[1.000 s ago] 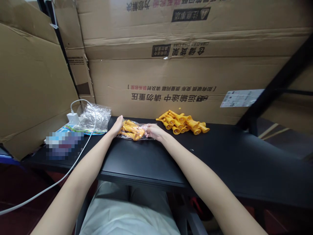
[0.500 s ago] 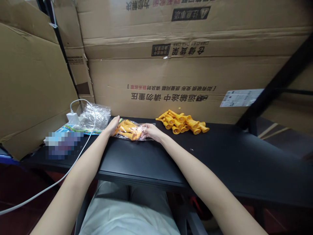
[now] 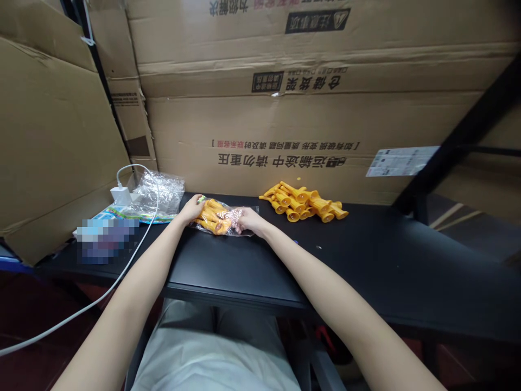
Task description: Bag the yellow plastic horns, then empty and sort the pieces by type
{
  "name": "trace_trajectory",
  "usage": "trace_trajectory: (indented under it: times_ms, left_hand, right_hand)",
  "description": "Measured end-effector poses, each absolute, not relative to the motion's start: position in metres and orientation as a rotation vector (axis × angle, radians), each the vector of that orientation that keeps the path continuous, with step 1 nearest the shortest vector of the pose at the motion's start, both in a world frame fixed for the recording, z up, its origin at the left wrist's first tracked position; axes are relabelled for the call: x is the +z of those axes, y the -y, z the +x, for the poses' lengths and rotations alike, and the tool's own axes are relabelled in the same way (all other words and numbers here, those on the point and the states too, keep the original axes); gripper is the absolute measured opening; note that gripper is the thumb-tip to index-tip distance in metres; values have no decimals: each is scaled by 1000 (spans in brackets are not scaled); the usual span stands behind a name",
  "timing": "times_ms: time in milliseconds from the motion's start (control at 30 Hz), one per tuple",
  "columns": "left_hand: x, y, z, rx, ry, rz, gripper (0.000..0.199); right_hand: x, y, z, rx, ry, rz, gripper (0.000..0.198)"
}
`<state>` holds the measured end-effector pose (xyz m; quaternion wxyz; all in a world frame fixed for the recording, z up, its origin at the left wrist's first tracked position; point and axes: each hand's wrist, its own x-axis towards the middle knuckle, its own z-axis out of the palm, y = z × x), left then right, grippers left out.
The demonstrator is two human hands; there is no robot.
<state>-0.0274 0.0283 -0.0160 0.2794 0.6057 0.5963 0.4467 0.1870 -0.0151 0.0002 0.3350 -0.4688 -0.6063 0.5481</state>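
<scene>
A clear plastic bag (image 3: 226,230) lies on the black table, with several yellow horn-shaped plastic pieces (image 3: 212,218) inside it. My left hand (image 3: 192,209) grips the bag's left end, its fingers closed and partly hidden behind the film. At the right end, my right hand (image 3: 246,220) has its fingers bent together at the bag. Shiny film seems to cover those fingertips; whether they are inside the bag I cannot tell. Farther right, a loose pile of the same yellow pieces (image 3: 303,203) rests against the cardboard.
Crumpled clear bags (image 3: 160,193) lie at the left beside a white charger (image 3: 120,195), whose cable (image 3: 138,255) runs down across the table edge. Cardboard (image 3: 252,122) stands behind the table (image 3: 366,260). A black metal post (image 3: 459,130) slants at the right.
My right fingers have curled and shifted slightly within the bag's right end. The left hand has moved a little, and the bagged yellow pieces have shifted slightly. The pile stays put.
</scene>
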Motion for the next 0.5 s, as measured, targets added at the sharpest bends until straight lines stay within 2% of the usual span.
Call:
trace_trajectory:
  times_ms: [167, 333, 433, 500]
  left_hand:
    - [-12, -24, -25, 1109, -1821, 1780, 39]
    - [-11, -19, -24, 1111, -1988, 1827, 49]
    - [-10, -19, -27, 1108, -1942, 1806, 52]
    - [-8, -18, -30, 1139, -1823, 1785, 44]
  right_hand:
    - [6, 10, 190, 1393, 1363, -1192, 11]
    - [11, 9, 194, 1158, 1515, -1111, 30]
    - [6, 7, 196, 957, 1765, -1106, 18]
    - [2, 3, 198, 867, 1878, -1142, 11]
